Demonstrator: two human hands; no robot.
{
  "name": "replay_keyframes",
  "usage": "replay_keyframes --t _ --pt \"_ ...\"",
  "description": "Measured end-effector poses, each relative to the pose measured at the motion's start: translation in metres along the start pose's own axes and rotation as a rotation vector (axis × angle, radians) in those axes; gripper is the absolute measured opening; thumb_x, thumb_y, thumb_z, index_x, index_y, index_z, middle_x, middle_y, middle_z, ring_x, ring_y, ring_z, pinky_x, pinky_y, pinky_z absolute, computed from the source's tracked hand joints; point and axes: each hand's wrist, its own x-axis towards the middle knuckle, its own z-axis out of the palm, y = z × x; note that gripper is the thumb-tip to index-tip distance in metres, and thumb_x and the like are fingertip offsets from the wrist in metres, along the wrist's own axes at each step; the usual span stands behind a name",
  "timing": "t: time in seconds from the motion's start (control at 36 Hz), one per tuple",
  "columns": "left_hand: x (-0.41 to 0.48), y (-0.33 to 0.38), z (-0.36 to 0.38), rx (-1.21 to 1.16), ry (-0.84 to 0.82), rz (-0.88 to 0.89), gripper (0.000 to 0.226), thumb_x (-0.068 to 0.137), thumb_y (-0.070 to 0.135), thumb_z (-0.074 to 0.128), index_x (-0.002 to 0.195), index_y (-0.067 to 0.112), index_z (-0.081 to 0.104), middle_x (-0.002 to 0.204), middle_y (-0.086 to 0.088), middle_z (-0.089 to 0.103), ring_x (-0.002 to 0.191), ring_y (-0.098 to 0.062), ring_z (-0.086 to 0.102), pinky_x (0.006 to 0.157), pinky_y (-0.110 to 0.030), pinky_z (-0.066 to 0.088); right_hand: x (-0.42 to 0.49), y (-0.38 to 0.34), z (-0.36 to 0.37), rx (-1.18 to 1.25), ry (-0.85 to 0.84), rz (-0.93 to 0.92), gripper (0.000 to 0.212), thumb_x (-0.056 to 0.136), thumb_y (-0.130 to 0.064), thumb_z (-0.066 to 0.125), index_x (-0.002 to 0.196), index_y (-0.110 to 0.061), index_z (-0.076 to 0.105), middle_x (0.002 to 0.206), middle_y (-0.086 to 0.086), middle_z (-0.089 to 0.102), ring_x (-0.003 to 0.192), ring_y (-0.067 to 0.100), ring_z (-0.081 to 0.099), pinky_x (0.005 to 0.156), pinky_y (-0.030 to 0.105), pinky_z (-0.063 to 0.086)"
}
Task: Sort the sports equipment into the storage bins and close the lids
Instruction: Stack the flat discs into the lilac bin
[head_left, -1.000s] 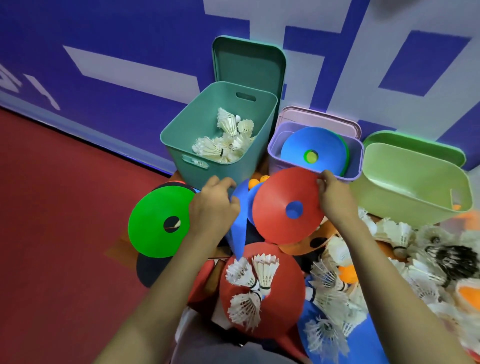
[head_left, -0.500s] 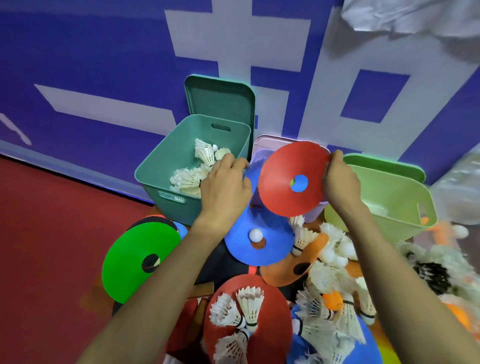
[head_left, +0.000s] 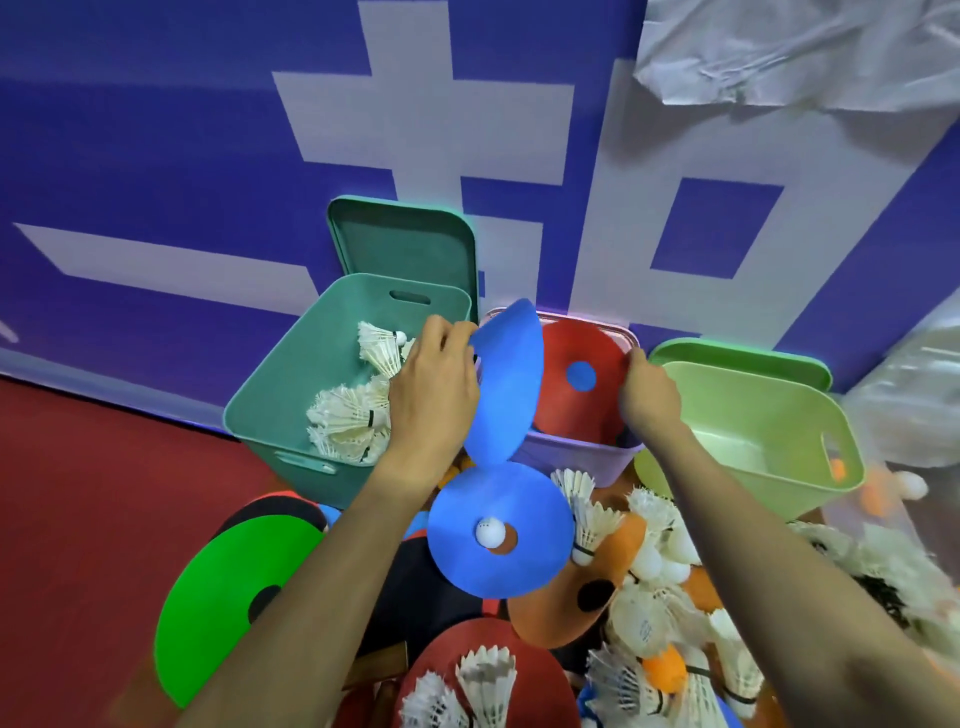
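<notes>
Pinches with left hand (head_left: 434, 395) the top edge of a floppy blue round disc (head_left: 506, 384), tilted on edge just right of that grip. Pinches with right hand (head_left: 647, 400) the rim of a red round holed disc (head_left: 576, 384), left of that grip, inside the lilac plastic bin (head_left: 576, 457).

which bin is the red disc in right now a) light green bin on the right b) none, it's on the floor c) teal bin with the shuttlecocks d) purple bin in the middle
D: the lower part of the red disc sits behind the front wall of the purple bin, with the right hand gripping its edge, between the teal bin and the light green bin.
</notes>
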Motion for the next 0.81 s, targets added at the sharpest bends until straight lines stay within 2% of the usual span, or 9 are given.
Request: replay_keyframes --t 0.11,0.22,0.31,0.39,0.5,0.56,0.64,0.69,0.81 --pt "0.013 0.000 0.017 -0.015 -0.098 0.006 0.030 0.091 0.014 0.043 0.113 0.001 0.058 0.106 -0.017 0.053 0.085 -0.038 0.057 0.063 -0.043 0.045 0.008 0.010 0.016 0.052 -0.068 -0.045 0.034 0.093 -0.003 0.035 0.126 -0.002 0.046 0.123 0.026 0.055 0.108 0.044 0.055 0.085 0.044 0.043" --pt "0.030 0.002 0.043 0.014 -0.247 -0.041 0.032 0.093 0.008 0.048 0.125 0.006 0.051 0.120 -0.013 0.049 0.101 -0.036 0.053 0.072 -0.042 0.038 0.016 0.008 0.018 0.250 0.041 -0.079 0.034 0.091 0.002 0.040 0.124 0.006 0.047 0.124 0.029 0.053 0.112 0.043 0.052 0.089 0.042 0.041" --pt "0.040 0.004 0.061 -0.020 -0.247 -0.034 0.034 0.091 0.000 0.045 0.123 0.007 0.052 0.120 -0.013 0.050 0.100 -0.037 0.054 0.072 -0.041 0.038 0.013 0.002 0.008 0.407 0.033 -0.228 0.040 0.091 -0.002 0.042 0.131 -0.005 0.048 0.133 0.015 0.053 0.122 0.032 0.050 0.100 0.040 0.039" --pt "0.047 0.006 0.072 -0.149 -0.206 -0.084 0.037 0.088 -0.005 0.044 0.121 0.007 0.055 0.120 -0.013 0.051 0.099 -0.036 0.055 0.076 -0.043 0.043 0.008 -0.003 -0.005 0.542 -0.072 -0.300 0.052 0.082 0.005 0.043 0.132 -0.012 0.047 0.132 0.006 0.053 0.117 0.018 0.051 0.102 0.037 0.041" --pt "0.050 0.003 0.083 -0.284 -0.180 -0.144 0.036 0.089 -0.008 0.041 0.119 0.005 0.056 0.119 -0.013 0.052 0.101 -0.031 0.056 0.083 -0.045 0.045 0.012 -0.001 -0.013 0.509 0.011 -0.286 0.031 0.086 0.000 0.053 0.116 -0.007 0.056 0.112 0.011 0.061 0.088 0.017 0.055 0.079 0.026 0.042" --pt "0.047 0.000 0.090 -0.264 -0.237 -0.142 0.038 0.090 -0.007 0.041 0.124 0.005 0.051 0.123 -0.014 0.050 0.106 -0.033 0.052 0.085 -0.045 0.044 0.016 0.002 -0.010 0.449 0.099 -0.238 0.022 0.090 -0.005 0.054 0.112 -0.005 0.058 0.109 0.012 0.064 0.088 0.026 0.058 0.073 0.026 0.037" --pt "0.041 -0.001 0.104 -0.121 -0.431 -0.191 0.061 0.086 -0.008 0.042 0.143 0.004 0.026 0.137 -0.018 0.036 0.122 -0.036 0.038 0.094 -0.042 0.037 0.021 0.004 -0.005 0.417 0.220 -0.165 0.023 0.091 -0.002 0.045 0.110 -0.003 0.058 0.108 0.013 0.065 0.096 0.032 0.057 0.074 0.029 0.037" --pt "0.036 0.001 0.109 -0.086 -0.524 -0.219 0.068 0.086 -0.006 0.043 0.147 0.000 0.012 0.143 -0.020 0.027 0.127 -0.038 0.031 0.099 -0.041 0.032 0.024 0.005 -0.001 0.403 0.246 -0.127 0.027 0.089 0.001 0.041 0.110 -0.003 0.058 0.109 0.014 0.064 0.097 0.034 0.056 0.075 0.031 0.039" --pt "0.029 0.006 0.115 -0.053 -0.565 -0.190 0.069 0.087 -0.001 0.046 0.147 -0.001 0.010 0.150 -0.018 0.016 0.135 -0.036 0.022 0.107 -0.038 0.027 0.030 0.005 0.003 0.442 0.281 -0.003 0.036 0.090 0.003 0.036 0.117 -0.005 0.058 0.116 0.014 0.063 0.102 0.033 0.058 0.084 0.036 0.043"
